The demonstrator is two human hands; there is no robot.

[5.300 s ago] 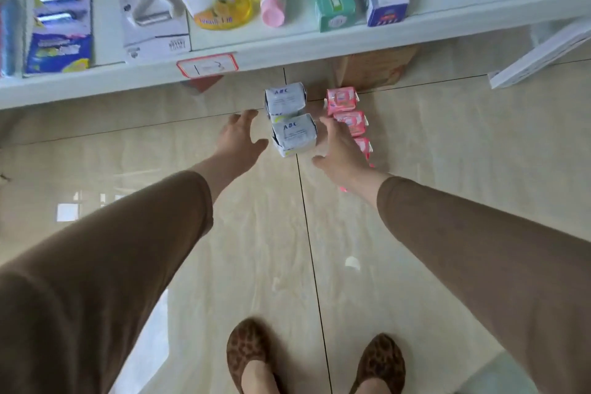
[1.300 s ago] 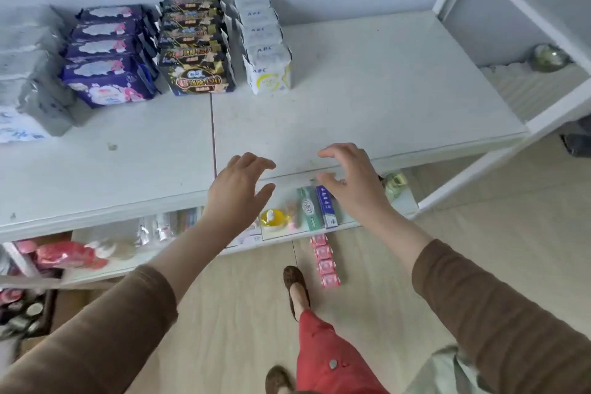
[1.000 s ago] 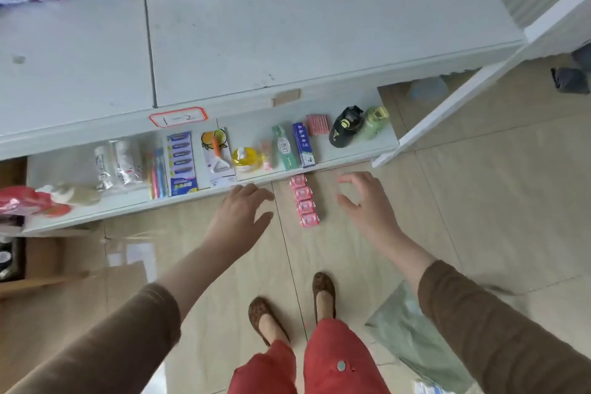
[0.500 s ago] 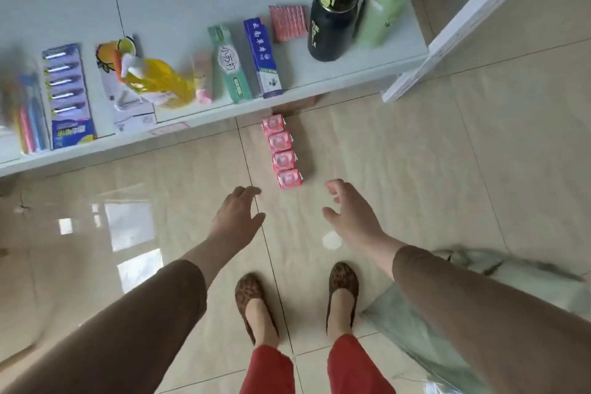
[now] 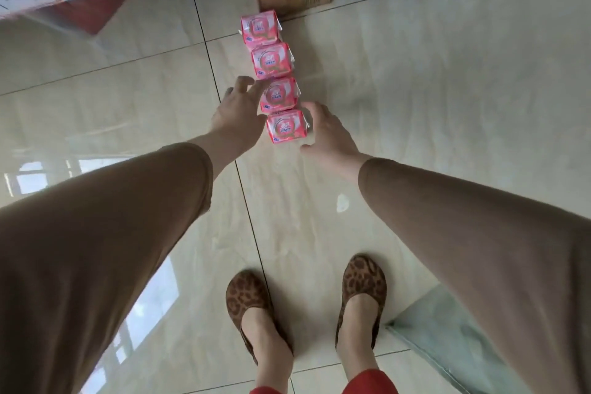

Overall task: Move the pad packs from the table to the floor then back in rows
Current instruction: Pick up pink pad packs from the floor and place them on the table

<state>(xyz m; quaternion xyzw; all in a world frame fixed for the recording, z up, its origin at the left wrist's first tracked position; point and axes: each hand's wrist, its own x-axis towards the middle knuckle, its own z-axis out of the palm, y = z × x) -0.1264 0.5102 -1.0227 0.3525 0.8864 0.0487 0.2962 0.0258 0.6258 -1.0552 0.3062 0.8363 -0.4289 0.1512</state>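
Reaching down with both hands, fingers spread wide and holding nothing: left hand [image 5: 235, 112] at 9 o'clock of the nearest pink pad pack [image 5: 287, 126], right hand [image 5: 329, 133] at 3 o'clock.

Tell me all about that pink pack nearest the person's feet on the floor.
The nearest pink pack is a small, squarish packet in glossy pink-and-white plastic wrap with a round printed logo on top and crimped side seams. It lies flat on the tiled floor, at the near end of a line of four like packs, right against the next one. The left hand and right hand flank it, open; whether they touch it is unclear.
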